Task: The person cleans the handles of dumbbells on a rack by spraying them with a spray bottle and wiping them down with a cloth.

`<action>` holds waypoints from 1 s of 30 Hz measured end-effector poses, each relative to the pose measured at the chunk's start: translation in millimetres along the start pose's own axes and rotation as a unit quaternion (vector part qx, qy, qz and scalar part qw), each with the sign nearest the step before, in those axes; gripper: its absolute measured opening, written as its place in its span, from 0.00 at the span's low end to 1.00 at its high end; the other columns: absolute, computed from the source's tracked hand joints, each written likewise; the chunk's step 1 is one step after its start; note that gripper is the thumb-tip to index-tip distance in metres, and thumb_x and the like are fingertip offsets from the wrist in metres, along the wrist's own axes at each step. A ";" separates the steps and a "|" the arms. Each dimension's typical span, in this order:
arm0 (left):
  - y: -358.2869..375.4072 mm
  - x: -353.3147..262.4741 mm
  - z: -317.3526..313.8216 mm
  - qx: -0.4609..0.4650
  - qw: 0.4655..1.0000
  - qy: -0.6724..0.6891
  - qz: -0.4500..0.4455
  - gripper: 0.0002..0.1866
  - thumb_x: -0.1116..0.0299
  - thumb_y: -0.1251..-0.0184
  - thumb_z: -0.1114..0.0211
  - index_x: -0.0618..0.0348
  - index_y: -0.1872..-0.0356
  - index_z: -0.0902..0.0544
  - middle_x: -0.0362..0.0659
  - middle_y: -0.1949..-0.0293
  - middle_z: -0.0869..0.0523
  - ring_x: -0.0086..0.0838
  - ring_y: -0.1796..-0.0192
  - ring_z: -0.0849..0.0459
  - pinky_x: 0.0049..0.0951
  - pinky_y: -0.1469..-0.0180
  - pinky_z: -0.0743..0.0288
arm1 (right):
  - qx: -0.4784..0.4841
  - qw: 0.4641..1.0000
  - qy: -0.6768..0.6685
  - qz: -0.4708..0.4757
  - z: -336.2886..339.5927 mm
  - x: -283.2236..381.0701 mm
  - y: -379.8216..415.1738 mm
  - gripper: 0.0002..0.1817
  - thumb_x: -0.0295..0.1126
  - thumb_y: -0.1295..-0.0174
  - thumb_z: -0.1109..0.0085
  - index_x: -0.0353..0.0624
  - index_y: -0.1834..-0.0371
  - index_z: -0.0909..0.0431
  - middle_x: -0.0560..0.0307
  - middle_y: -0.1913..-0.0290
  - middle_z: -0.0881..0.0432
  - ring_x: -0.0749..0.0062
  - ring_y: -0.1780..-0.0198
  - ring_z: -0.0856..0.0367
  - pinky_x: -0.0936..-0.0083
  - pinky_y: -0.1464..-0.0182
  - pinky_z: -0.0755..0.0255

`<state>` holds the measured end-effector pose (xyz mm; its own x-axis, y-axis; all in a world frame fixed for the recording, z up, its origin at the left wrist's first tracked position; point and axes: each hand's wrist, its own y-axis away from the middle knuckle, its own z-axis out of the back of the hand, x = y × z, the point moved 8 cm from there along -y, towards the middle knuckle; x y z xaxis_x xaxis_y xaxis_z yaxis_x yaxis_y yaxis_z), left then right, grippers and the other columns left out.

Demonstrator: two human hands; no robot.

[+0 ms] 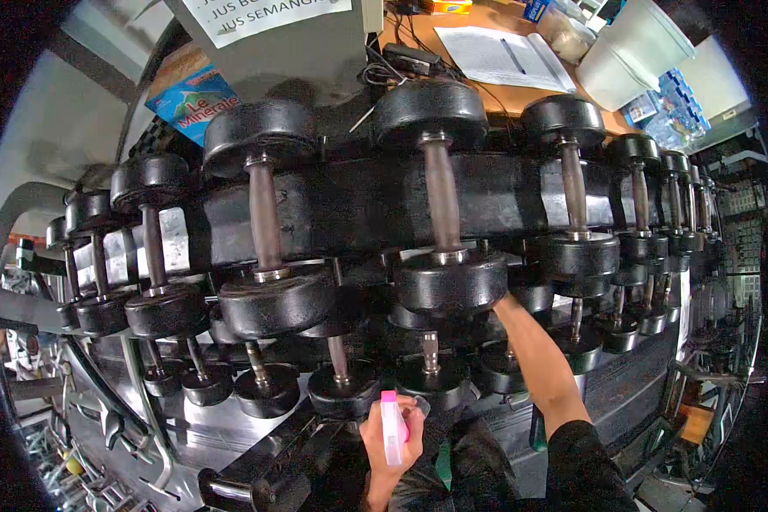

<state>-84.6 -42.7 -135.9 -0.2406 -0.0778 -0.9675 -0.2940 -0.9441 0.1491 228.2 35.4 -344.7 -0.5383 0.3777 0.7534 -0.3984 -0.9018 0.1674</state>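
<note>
My left hand (375, 445) is closed around a spray bottle (392, 431) with a white trigger head and pink nozzle, low in the middle of the view. My right arm reaches forward into the rack, and only the base of my right hand (507, 309) shows. Its fingers are hidden behind the near head of a large black dumbbell (449, 282) on the upper tier. Whether that hand grips anything cannot be seen. To the left on the same tier lies another large dumbbell (279, 299) with a grey-brown handle.
More dumbbells fill both tiers, including a lower one (344, 388) near my left hand. Behind the rack, an orange-brown desk (418, 34) holds papers (495, 55), cables, a white bin (636, 51) and packed bottles (670, 111). A blue box (192, 98) stands at back left.
</note>
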 end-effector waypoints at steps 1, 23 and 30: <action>-0.5 -0.5 1.1 -0.003 1.000 0.000 0.004 0.09 0.76 0.36 0.37 0.68 0.60 0.26 0.49 0.66 0.16 0.28 0.70 0.14 0.24 0.69 0.21 | 0.003 1.000 -0.002 0.001 1.8 1.1 -2.6 0.19 0.24 0.49 0.42 0.45 0.51 0.20 0.48 0.50 0.19 0.50 0.51 0.21 0.59 0.47 0.28; -2.2 -7.6 -1.6 0.005 1.000 -0.016 -0.007 0.06 0.76 0.36 0.39 0.66 0.63 0.26 0.48 0.69 0.16 0.26 0.71 0.15 0.24 0.70 0.22 | 0.056 0.992 0.050 0.099 -25.8 59.4 62.3 0.19 0.23 0.49 0.42 0.45 0.52 0.19 0.48 0.52 0.19 0.50 0.53 0.21 0.59 0.48 0.28; 0.0 -4.3 -3.6 -0.006 1.000 -0.005 0.020 0.07 0.78 0.42 0.35 0.64 0.65 0.23 0.44 0.74 0.16 0.25 0.73 0.15 0.23 0.69 0.23 | -0.095 0.966 0.047 0.234 23.3 88.5 146.8 0.15 0.21 0.43 0.45 0.45 0.53 0.19 0.54 0.57 0.18 0.58 0.59 0.20 0.64 0.51 0.28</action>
<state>-80.3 -43.5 -132.5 -0.2612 -0.1122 -0.9587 -0.2722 -0.9444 0.1847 139.4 -68.4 -238.6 -0.7543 -0.0376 0.6554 -0.2186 -0.9270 -0.3048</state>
